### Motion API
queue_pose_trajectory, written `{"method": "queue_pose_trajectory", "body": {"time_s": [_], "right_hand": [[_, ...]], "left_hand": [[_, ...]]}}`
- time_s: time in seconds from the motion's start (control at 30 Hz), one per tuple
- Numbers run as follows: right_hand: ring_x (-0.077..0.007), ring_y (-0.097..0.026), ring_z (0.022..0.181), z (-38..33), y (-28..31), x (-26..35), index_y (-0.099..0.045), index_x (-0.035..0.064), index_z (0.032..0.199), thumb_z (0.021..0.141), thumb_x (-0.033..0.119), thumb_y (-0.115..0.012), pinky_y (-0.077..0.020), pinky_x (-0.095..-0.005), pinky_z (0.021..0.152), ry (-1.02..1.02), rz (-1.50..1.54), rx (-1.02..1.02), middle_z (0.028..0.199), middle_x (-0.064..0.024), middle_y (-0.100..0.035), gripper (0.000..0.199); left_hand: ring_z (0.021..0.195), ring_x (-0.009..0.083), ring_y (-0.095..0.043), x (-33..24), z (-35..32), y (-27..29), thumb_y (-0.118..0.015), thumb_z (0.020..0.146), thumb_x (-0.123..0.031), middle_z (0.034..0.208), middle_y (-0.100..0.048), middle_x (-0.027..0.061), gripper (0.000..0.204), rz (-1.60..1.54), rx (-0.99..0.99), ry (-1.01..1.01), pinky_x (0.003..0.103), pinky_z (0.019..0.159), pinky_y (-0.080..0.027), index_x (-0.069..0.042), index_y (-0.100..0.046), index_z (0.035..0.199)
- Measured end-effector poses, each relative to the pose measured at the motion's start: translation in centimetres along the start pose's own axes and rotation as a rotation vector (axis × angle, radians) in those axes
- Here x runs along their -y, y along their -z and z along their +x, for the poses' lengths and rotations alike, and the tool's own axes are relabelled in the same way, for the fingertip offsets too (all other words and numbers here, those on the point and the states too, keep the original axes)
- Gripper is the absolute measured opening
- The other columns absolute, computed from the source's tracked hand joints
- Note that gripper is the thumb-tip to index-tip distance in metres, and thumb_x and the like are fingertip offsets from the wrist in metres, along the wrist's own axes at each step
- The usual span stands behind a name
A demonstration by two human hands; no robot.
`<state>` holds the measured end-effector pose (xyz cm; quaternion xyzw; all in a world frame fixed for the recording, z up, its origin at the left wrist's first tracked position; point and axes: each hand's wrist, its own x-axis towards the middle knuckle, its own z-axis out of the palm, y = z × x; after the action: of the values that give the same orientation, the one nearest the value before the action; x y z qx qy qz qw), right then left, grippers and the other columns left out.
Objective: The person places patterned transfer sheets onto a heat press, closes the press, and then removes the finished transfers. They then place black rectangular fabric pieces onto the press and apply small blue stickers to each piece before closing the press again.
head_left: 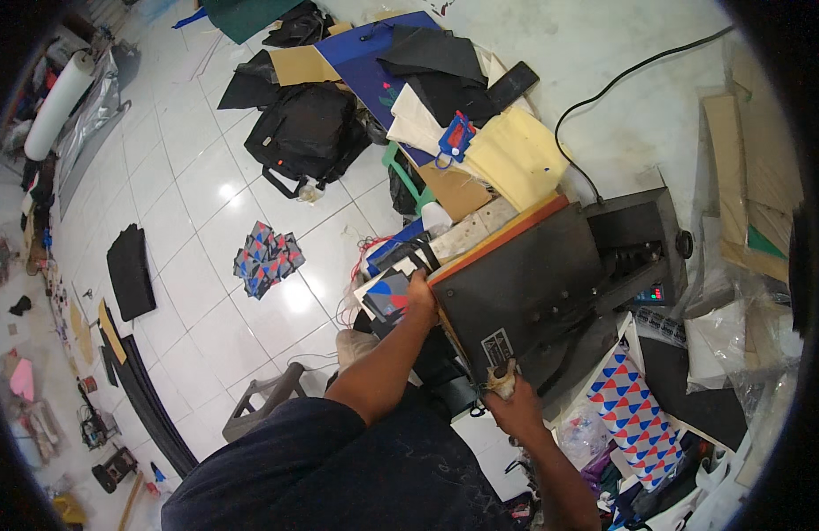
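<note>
A black heat press (533,283) sits at centre right, its flat upper plate lifted over an orange-edged pad. The right hand (514,403) has its grip wrapped tight around the press handle (501,379) at the near edge. The left hand (420,295) reaches to the plate's left corner, touching a printed piece of red, blue and black fabric (387,296); how its grip stands cannot be told. More patterned pieces (266,257) lie apart on the white tiled floor (197,177), beyond a black bag (305,131).
</note>
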<state>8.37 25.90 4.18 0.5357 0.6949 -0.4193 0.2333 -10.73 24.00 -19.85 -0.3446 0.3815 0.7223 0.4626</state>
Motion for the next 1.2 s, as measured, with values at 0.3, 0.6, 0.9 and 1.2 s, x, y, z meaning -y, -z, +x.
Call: {"method": "queue_pose_trajectory", "body": {"time_s": [0.3, 0.6, 0.9, 1.2], "right_hand": [[-0.0376, -0.065, 0.092, -4.3, 2.7, 1.2, -0.060, -0.0004, 0.107, 0.075, 0.032, -0.067, -0.0493, -0.0453, 0.081, 0.004, -0.009, -0.060, 0.098, -0.0241, -0.066, 0.046], [-0.0387, -0.065, 0.085, -8.2, 4.2, 2.4, -0.061, 0.0009, 0.098, 0.068, 0.037, -0.073, -0.0507, -0.0463, 0.075, 0.118, -0.145, -0.408, 0.087, -0.0226, -0.066, 0.048], [-0.0275, -0.064, 0.077, -16.6, 16.0, 4.7, -0.064, 0.0036, 0.101, 0.073, 0.027, -0.073, -0.0490, -0.0373, 0.074, 0.173, -0.268, -0.954, 0.085, -0.0144, -0.067, 0.038], [-0.0315, -0.063, 0.082, -20.1, 29.6, 7.5, -0.059, -0.0042, 0.103, 0.078, 0.042, -0.062, -0.0507, -0.0403, 0.079, 0.181, -0.450, -1.150, 0.088, -0.0185, -0.064, 0.053]], "left_hand": [[0.088, 0.0294, -0.060, -1.2, -2.3, -1.4, -0.038, 0.092, -0.039, 0.096, -0.062, 0.0178, 0.046, 0.285, -0.229, -0.072, 0.043, 0.086, -0.047, -0.001, -0.055, 0.111], [0.100, 0.0308, -0.058, 0.1, 0.2, 0.5, -0.036, 0.092, -0.040, 0.110, -0.060, 0.0199, 0.053, 0.167, 0.011, -0.085, 0.042, 0.090, -0.042, 0.004, -0.055, 0.114], [0.080, 0.0271, -0.063, -2.8, 0.0, 2.4, -0.041, 0.092, -0.043, 0.097, -0.061, 0.0174, 0.052, 0.889, 0.183, -0.176, 0.036, 0.062, -0.051, 0.004, -0.058, 0.107], [0.078, 0.0184, -0.056, -6.7, -2.1, 1.6, -0.058, 0.090, -0.024, 0.086, -0.056, 0.0080, 0.025, 1.282, 0.324, -0.816, 0.031, 0.066, -0.046, -0.001, -0.054, 0.098]]}}
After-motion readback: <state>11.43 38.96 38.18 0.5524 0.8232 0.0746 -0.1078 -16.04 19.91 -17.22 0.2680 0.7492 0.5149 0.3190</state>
